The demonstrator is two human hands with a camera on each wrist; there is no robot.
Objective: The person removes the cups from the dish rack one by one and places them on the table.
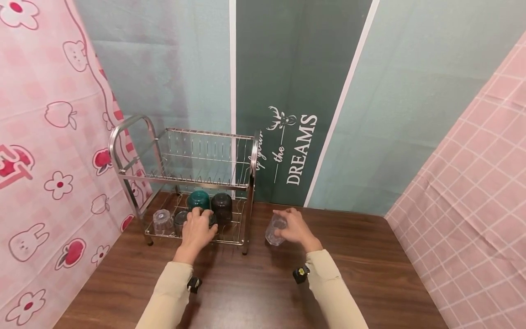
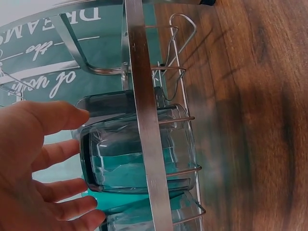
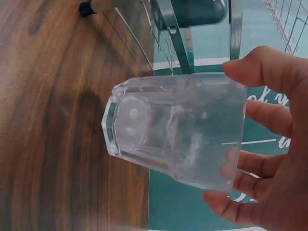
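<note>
My left hand (image 1: 199, 230) reaches over the front of the metal dish rack's lower shelf. Its fingers are spread and slightly bent at the top end of a smoky grey glass (image 2: 130, 149); whether they touch it I cannot tell. A second grey glass (image 1: 180, 222) and a clear glass (image 1: 163, 222) stand to the left of it. Behind are a teal glass (image 1: 199, 199) and a dark glass (image 1: 222, 206). To the right of the rack, my right hand (image 1: 295, 226) holds a clear faceted glass (image 3: 192, 130) near its rim, with thumb and fingertips around it, its narrower base downward.
The two-tier dish rack (image 1: 185, 183) stands at the left back of the brown wooden table (image 1: 255, 292). Its upper tier has wire plate slots. A green printed curtain (image 1: 304, 68) hangs behind, with pink patterned cloths (image 1: 476, 205) at both sides.
</note>
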